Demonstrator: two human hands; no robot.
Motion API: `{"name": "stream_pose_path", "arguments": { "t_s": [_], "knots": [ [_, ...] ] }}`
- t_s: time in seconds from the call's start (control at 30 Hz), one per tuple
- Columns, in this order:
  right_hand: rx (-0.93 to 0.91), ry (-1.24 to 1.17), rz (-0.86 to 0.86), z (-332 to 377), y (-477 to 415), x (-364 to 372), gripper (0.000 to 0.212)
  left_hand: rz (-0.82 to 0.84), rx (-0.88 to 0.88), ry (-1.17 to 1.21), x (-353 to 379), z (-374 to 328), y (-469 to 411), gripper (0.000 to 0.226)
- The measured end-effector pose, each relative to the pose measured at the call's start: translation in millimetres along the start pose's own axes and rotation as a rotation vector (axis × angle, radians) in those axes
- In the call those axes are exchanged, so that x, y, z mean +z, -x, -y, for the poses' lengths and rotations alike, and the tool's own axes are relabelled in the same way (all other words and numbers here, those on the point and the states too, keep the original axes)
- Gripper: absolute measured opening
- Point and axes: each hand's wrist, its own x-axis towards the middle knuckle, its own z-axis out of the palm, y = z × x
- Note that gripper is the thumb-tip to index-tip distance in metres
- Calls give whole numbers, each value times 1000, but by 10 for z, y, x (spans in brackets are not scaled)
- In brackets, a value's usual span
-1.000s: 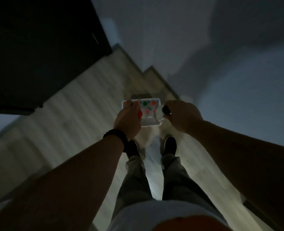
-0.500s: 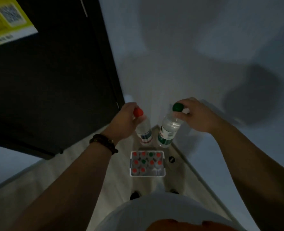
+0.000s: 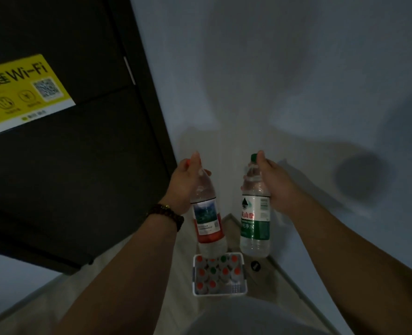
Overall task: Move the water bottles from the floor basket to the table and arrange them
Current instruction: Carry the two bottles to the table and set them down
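My left hand [image 3: 184,183] grips the neck of a clear water bottle with a red label [image 3: 207,218], its red cap mostly hidden by my fingers. My right hand [image 3: 272,187] grips the neck of a bottle with a green label and green cap [image 3: 255,221]. Both bottles hang roughly upright in the air above a white floor basket [image 3: 218,292], which holds several more bottles with red and green caps. No table is in view.
A dark door or cabinet [image 3: 67,165] with a yellow Wi-Fi sticker [image 3: 19,93] stands to the left. A pale wall [image 3: 272,81] fills the right and top. A small dark round object [image 3: 255,265] lies on the wood floor beside the basket.
Both hands rose from the basket, each lifting a bottle clear of it. The view tilted up from the floor toward the wall and door.
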Motion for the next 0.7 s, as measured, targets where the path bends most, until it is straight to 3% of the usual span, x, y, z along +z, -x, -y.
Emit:
{"name": "stream_pose_path", "arguments": {
  "t_s": [0.2, 0.4, 0.6, 0.7],
  "knots": [
    [292, -83, -13, -163, 65, -37, 67, 70, -354, 267, 107, 203, 18, 80],
    [414, -99, -84, -286, 64, -68, 57, 185, -488, 346, 204, 272, 74, 67],
    [501, -67, -17, -310, 112, -167, 48, 149, -613, 333, 173, 316, 124, 58],
    [540, -106, -67, -405, 104, -235, 44, 220, -703, 388, 135, 358, 148, 51]
  ]
}}
